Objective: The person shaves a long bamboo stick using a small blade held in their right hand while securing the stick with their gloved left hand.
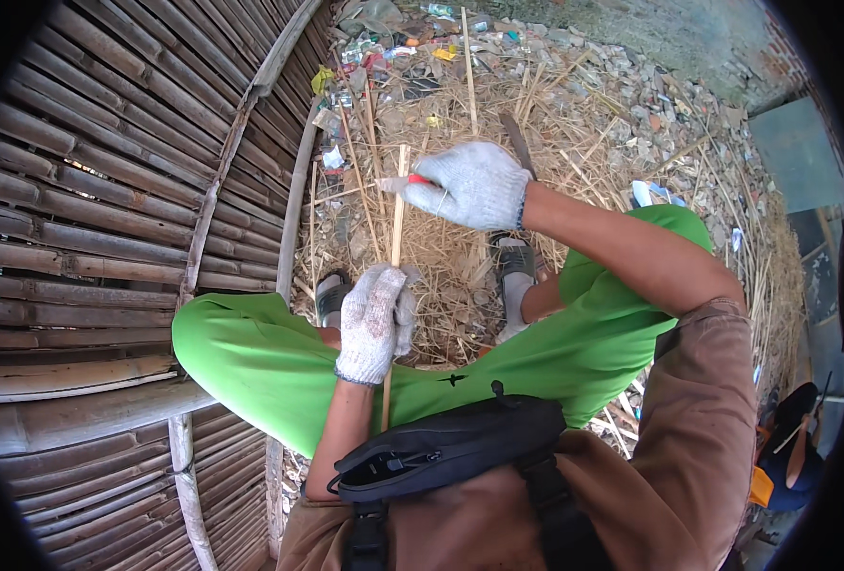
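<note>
My left hand (374, 319), in a white knitted glove, is closed around a pale bamboo strip (399, 224). The strip stands nearly lengthwise in front of me, its lower end passing over my green-clad lap toward my waist. Farther up, my right hand (474, 186), gloved too, grips a knife (394, 185); a bit of its red handle shows by the thumb. The knife's short blade points left and lies across the strip near its far end. From this angle I cannot tell how deeply the edge touches the bamboo.
A bamboo slat wall (108, 190) stands close on my left. Straw and shavings (450, 276) cover the ground between my feet. A long dark flat piece (517, 145) lies beyond my right hand. Rubble and litter (631, 105) spread toward the far wall. A black bag (460, 443) hangs at my waist.
</note>
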{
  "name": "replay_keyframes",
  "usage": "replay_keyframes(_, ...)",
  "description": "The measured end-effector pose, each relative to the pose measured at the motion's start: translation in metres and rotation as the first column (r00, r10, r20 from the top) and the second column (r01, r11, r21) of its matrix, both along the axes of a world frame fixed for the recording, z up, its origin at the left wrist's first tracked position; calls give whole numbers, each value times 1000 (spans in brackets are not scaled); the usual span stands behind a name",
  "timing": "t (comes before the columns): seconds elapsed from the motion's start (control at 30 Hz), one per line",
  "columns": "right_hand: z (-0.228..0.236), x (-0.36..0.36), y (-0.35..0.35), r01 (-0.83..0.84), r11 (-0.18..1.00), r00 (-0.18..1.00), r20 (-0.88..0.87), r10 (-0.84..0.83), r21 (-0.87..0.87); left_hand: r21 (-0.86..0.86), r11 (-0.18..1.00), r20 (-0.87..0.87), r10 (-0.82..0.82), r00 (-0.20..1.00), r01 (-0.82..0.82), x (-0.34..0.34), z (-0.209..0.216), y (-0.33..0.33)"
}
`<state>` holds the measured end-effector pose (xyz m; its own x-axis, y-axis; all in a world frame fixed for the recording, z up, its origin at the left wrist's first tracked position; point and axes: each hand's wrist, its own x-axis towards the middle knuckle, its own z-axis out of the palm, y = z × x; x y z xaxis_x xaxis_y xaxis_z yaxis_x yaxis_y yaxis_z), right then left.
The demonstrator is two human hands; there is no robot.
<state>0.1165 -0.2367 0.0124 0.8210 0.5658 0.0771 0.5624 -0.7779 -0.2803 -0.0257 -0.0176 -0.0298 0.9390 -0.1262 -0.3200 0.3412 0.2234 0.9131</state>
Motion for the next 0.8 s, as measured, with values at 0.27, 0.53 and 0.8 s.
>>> replay_keyframes(0.27, 20, 33, -18, 107, 994, 994, 43, -105, -39, 83, 996, 35, 5, 999, -8, -6, 0, 0)
replay_keyframes(0.53, 18, 16, -24, 107, 991, 990, 82, -113, 80, 38, 999, -6, -13, 1000, 13, -4, -2, 1)
replay_keyframes(0.8, 9, -2, -6, -50, 999, 997, 59, 51, -20, 92, 996, 28, 4, 1000, -7, -3, 2, -1)
